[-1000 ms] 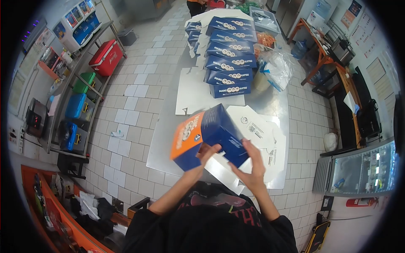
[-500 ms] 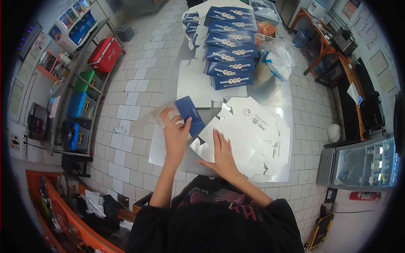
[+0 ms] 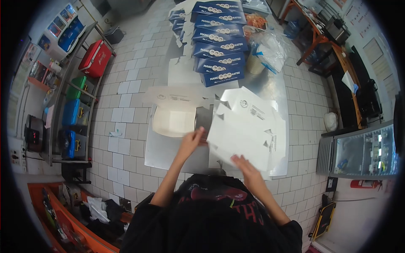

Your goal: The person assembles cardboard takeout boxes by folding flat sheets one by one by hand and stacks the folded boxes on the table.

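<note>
Left part of the head view: on the silver metal surface (image 3: 175,156), an open cardboard box with a pale cream interior (image 3: 180,122) stands mouth up, its printed lid flap (image 3: 177,98) tipped back at the far side.
What changed with the box: one second ago both hands had it raised, blue and orange outside showing; half a second ago only the left was at it. Now it rests on the surface, apparently let go.
Left grip (image 3: 192,144): between the open box and the flat white cardboard blanks (image 3: 244,135), fingers bent near the blanks' left edge. Blur hides whether it pinches a sheet or merely touches.
Right grip (image 3: 249,170): at the near edge of those blanks, fingers reaching onto the sheet; the thumb is not clear, so I cannot tell whether it grasps.
Blanks: overlapping on the right of the surface, some with black print; the top one is slightly blurred.
Meaning for the work: the handling seems to have passed from the shaped box to the flat sheets.
Far end: a row of dark blue printed cardboard boxes (image 3: 223,77) overlaps toward the back, beside a clear plastic bag (image 3: 274,48) and a beige round tub (image 3: 254,66).
</note>
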`<action>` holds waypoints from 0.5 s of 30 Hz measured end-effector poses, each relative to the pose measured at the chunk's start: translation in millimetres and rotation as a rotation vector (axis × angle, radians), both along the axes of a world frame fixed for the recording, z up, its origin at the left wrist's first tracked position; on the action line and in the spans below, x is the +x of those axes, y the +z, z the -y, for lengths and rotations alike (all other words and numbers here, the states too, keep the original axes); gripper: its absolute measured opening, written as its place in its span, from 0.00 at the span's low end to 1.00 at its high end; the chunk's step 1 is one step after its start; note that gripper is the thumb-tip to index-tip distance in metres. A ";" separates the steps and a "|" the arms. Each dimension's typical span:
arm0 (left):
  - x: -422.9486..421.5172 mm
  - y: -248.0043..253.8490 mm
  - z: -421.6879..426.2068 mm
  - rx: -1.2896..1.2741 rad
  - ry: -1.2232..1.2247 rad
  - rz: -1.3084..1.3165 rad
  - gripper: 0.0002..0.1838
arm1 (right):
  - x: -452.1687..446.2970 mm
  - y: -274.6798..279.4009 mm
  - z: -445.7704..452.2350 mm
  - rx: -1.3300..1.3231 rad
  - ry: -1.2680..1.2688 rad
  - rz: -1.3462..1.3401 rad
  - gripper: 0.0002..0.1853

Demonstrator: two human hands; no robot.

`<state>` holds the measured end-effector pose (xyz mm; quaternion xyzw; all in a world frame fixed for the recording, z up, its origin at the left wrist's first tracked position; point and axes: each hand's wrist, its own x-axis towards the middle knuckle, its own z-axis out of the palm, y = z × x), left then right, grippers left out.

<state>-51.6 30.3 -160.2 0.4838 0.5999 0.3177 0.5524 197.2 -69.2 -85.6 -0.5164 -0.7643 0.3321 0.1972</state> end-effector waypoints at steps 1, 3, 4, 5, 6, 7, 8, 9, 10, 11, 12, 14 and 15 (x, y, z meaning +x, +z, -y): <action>4.2 -18.2 11.0 -0.158 -0.070 0.233 0.24 | -7.9 -5.2 8.9 0.041 0.027 -0.021 0.28; 7.2 -57.7 23.3 -0.317 -0.149 0.465 0.27 | -19.7 -16.7 18.0 0.016 0.098 -0.053 0.29; 5.2 -79.6 28.9 -0.466 -0.117 0.756 0.30 | -23.6 -23.8 21.7 -0.016 0.089 -0.081 0.29; 4.3 -90.3 31.5 -0.613 -0.078 1.047 0.32 | -24.2 -21.1 21.4 -0.018 0.082 -0.081 0.29; 5.6 -85.2 31.1 -0.618 -0.082 1.045 0.32 | -25.0 -15.7 18.2 -0.020 0.086 -0.062 0.27; 8.6 -72.0 29.6 -0.570 -0.094 1.038 0.34 | -25.3 -12.8 15.7 -0.022 0.095 -0.043 0.26; 12.5 -58.0 28.1 -0.520 -0.104 1.032 0.36 | -24.3 -14.7 14.9 -0.022 0.095 -0.044 0.26; 18.9 -41.9 26.4 -0.521 -0.103 1.031 0.36 | -21.9 -18.9 14.2 -0.006 0.168 0.043 0.24; 27.8 -24.7 24.5 -0.468 -0.152 0.898 0.36 | -19.1 -23.0 13.7 0.010 0.241 0.130 0.23; 35.2 -14.7 23.3 -0.415 -0.201 0.763 0.37 | -16.0 -26.8 13.8 0.010 0.241 0.127 0.23; 40.6 -11.5 22.0 -0.416 -0.202 0.761 0.37 | -12.7 -30.0 13.5 0.039 0.276 0.203 0.21; 51.7 -8.1 19.8 -0.540 -0.164 0.563 0.39 | -11.3 -29.6 15.9 0.070 0.306 0.280 0.20; 58.0 -11.7 19.4 -0.567 -0.136 0.645 0.40 | -12.8 -24.5 19.0 0.206 0.240 0.362 0.19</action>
